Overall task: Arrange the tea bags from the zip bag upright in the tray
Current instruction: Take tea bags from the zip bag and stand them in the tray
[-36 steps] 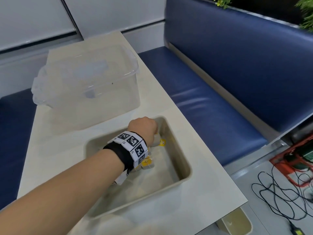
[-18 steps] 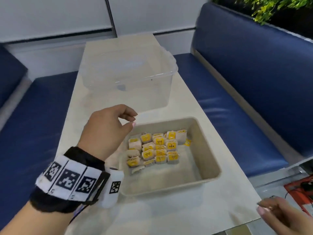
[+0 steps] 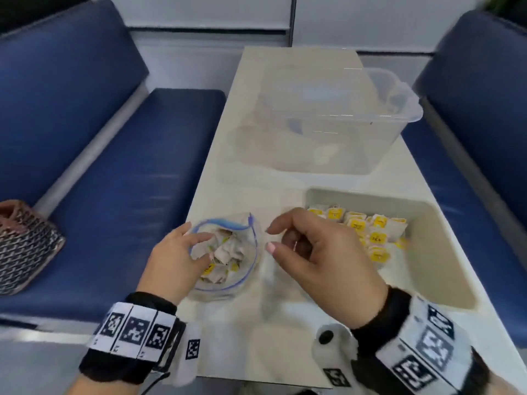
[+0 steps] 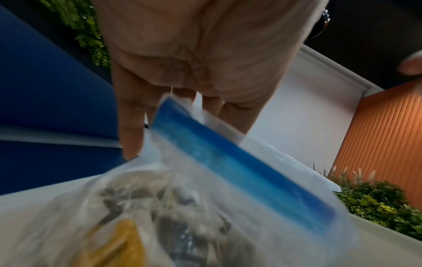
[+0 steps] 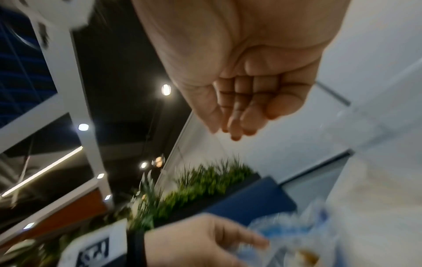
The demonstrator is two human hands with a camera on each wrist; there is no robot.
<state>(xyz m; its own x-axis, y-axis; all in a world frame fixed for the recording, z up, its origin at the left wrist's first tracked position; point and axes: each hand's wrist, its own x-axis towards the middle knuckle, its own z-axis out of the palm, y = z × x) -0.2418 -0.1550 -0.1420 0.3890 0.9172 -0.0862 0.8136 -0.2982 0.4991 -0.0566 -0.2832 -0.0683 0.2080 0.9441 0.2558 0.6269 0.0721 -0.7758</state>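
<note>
A clear zip bag (image 3: 228, 252) with a blue zip rim stands open on the table's near left, full of loose tea bags (image 3: 225, 248). My left hand (image 3: 196, 235) holds its left rim, thumb over the edge; in the left wrist view the blue zip (image 4: 228, 171) runs across my fingers (image 4: 132, 126). My right hand (image 3: 271, 239) hovers just right of the bag with fingers loosely curled and nothing in them, its palm (image 5: 237, 122) bare. The beige tray (image 3: 445, 280) lies to the right, with several yellow-tagged tea bags (image 3: 370, 229) standing upright in rows at its far left end.
A large clear plastic box (image 3: 328, 124) sits behind the tray on the white table (image 3: 228, 181). Blue benches (image 3: 128, 181) flank the table. A patterned bag (image 3: 25, 246) lies on the left bench. The table's near edge runs just past my wrists.
My left hand left the tray and moved left to the zip bag's rim. My right hand came up over the table beside the bag. The head view swung left.
</note>
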